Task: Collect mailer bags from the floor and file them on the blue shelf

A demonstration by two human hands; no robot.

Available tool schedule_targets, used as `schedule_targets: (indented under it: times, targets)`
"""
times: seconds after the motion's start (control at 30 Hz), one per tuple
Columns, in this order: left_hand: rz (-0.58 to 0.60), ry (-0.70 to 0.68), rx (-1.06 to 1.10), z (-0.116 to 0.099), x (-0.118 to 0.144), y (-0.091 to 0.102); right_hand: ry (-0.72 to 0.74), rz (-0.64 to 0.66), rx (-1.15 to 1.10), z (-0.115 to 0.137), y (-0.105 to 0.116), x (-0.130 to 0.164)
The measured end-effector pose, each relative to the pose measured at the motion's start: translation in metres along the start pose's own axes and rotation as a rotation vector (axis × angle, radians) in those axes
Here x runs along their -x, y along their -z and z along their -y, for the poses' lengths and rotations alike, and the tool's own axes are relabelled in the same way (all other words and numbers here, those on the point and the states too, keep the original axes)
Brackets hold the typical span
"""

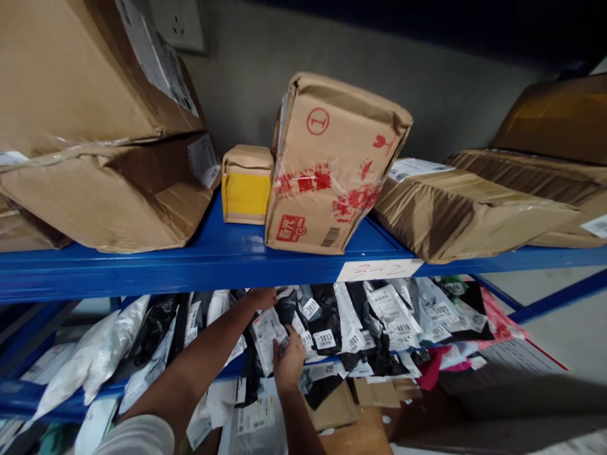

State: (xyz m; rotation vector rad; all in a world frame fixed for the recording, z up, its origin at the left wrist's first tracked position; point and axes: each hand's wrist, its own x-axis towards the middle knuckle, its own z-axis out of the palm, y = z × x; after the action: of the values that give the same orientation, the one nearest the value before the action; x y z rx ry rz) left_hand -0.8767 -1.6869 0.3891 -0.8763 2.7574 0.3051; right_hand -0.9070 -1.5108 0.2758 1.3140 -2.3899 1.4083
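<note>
Parcel bag (pixel 266 333), black with white label, standing among packed mailers on lower shelf (pixel 28 395), under blue shelf (pixel 190 262) of cardboard boxes (pixel 332 164). Right hand (pixel 288 361) pinching its label edge; left hand (pixel 262 297) resting on top, fingers curled, grip unclear. Probably light, soft, slippery film; gripping best at a top corner.

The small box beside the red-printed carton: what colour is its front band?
Yellow on the small box, clearest in the head view.

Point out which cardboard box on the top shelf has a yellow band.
The small box, standing between the crushed big carton and the red-printed box; no other shows yellow.
</note>
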Motion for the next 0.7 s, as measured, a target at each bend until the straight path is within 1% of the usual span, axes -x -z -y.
schedule_targets:
  times: [0.1, 0.2, 0.3, 0.4, 0.5, 0.6, 0.7]
  targets:
    - [0.001, -0.029, -0.023, 0.000, 0.004, 0.000, 0.018, 0.053, -0.089, -0.008, 0.006, -0.004]
    - [-0.045, -0.041, -0.056, -0.006, 0.008, -0.002, 0.048, 0.127, -0.098, -0.012, 0.012, -0.007]
    - [-0.112, -0.046, -0.104, -0.017, 0.014, -0.006, 0.100, 0.128, -0.091, -0.013, 0.014, -0.008]
    - [-0.178, -0.094, -0.135, -0.031, 0.021, -0.013, 0.128, 0.110, -0.118, -0.014, 0.015, -0.007]
    - [-0.229, -0.128, -0.122, -0.041, 0.027, -0.022, 0.142, 0.087, -0.170, -0.017, 0.019, -0.009]
    - [-0.270, -0.117, -0.078, -0.044, 0.031, -0.029, 0.155, 0.088, -0.216, -0.021, 0.029, -0.012]
    - [-0.305, -0.119, -0.046, -0.045, 0.035, -0.031, 0.173, 0.120, -0.236, -0.024, 0.038, -0.014]
